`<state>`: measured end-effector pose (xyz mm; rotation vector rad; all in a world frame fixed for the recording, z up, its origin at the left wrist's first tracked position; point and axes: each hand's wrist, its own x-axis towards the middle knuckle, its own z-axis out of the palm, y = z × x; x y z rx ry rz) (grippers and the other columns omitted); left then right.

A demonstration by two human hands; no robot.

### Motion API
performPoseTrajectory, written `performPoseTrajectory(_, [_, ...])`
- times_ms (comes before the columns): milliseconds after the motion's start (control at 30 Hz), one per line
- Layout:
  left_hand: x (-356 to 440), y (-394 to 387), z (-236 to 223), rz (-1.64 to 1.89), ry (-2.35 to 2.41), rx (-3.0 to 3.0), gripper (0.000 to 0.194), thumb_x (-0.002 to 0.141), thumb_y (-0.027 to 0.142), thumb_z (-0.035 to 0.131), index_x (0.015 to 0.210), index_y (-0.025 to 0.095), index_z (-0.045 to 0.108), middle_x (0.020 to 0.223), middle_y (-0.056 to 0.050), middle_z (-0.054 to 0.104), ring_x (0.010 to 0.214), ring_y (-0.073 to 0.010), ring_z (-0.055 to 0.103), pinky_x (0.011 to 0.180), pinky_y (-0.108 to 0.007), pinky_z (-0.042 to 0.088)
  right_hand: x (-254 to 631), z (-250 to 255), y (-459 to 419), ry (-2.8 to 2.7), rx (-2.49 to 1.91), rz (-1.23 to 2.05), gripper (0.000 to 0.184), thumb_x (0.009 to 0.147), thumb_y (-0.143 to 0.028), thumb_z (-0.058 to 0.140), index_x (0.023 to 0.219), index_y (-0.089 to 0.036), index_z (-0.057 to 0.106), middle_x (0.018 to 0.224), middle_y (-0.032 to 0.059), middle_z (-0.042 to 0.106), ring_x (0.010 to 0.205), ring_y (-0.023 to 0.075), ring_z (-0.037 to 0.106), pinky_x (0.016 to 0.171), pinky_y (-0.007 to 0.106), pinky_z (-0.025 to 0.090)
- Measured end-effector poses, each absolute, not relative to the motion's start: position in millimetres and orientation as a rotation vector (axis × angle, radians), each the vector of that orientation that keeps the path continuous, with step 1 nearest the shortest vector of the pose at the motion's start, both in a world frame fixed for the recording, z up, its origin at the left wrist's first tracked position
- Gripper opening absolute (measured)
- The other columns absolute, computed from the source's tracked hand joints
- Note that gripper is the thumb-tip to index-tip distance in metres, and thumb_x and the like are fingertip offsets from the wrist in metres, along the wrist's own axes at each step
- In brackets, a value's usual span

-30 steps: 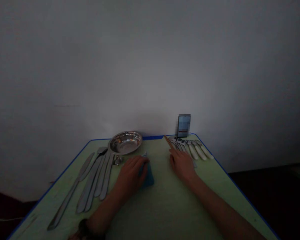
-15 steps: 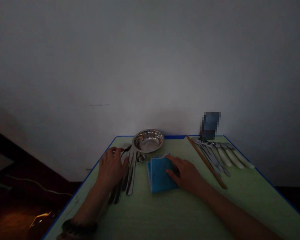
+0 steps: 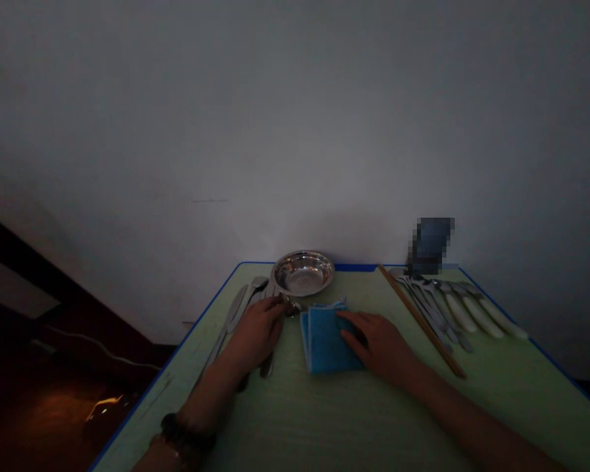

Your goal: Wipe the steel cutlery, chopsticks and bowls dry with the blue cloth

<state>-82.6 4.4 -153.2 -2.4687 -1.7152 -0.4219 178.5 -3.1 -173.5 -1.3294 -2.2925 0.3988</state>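
Observation:
A folded blue cloth (image 3: 332, 341) with a pale edge lies in the middle of the table. My right hand (image 3: 378, 341) rests on its right side, fingers stretched over the top and thumb apart from them. My left hand (image 3: 255, 331) is over a row of metal cutlery, its fingertips beside the small shiny metal piece (image 3: 294, 307) below the bowl. Its thumb stands off from the fingers, and nothing shows in its grasp. A table knife (image 3: 236, 307) and a fork (image 3: 259, 284) show beyond this hand, which hides parts of the row.
A round steel bowl (image 3: 303, 274) stands at the back edge against the wall. On the right lie wooden chopsticks (image 3: 423, 321), several metal spoons (image 3: 430, 311) and white-handled cutlery (image 3: 482, 314). A blurred-out dark upright object (image 3: 431, 246) stands behind them. The green table (image 3: 334, 419) has blue edging.
My left hand has moved right across the cutlery towards the small metal piece, uncovering the knife and fork at the left. My right hand stays on the cloth. The view has shifted slightly.

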Motion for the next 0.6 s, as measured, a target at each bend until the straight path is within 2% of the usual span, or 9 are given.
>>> performPoseTrajectory(167, [-105,12,-155,-0.445,-2.012,-2.065,0.035,0.084,0.023,0.041,0.114,0.011,0.055,0.121,-0.018,0.053,0.113,-0.0325,0.047,0.093,-0.051,0.038,179,-175,-2,-2.304,-1.316,0.403,0.040,0.089,-0.039,0.038,0.124,-0.023,0.052,0.108,0.0088,0.065,0.097,0.0214,0.060,0.088,0.039,0.044])
performPoseTrajectory(233, [-116,16,-157,-0.411,-2.110,-1.967,0.036,0.084,0.029,0.039,0.108,0.009,0.058,0.115,-0.020,0.055,0.108,-0.0351,0.051,0.088,-0.052,0.042,179,-176,-1,-2.300,-1.321,0.397,0.040,0.089,-0.039,0.038,0.124,-0.023,0.052,0.108,0.0086,0.066,0.098,0.0217,0.060,0.087,0.039,0.044])
performPoseTrajectory(433, [-131,24,-163,-0.318,-2.219,-1.969,0.038,0.086,0.036,0.036,0.082,0.011,0.064,0.092,-0.016,0.060,0.088,-0.0270,0.061,0.079,-0.037,0.048,180,-177,-1,-2.299,-1.316,0.399,0.041,0.089,-0.039,0.039,0.124,-0.023,0.053,0.107,0.0094,0.066,0.096,0.0220,0.061,0.086,0.039,0.045])
performPoseTrajectory(600, [-131,27,-168,-0.289,-2.167,-2.034,0.032,0.088,0.029,0.038,0.075,0.012,0.062,0.083,-0.015,0.061,0.092,-0.0278,0.058,0.085,-0.038,0.044,179,-176,-1,-2.295,-1.304,0.397,0.040,0.089,-0.039,0.039,0.123,-0.022,0.052,0.107,0.0092,0.066,0.097,0.0216,0.060,0.087,0.039,0.044])
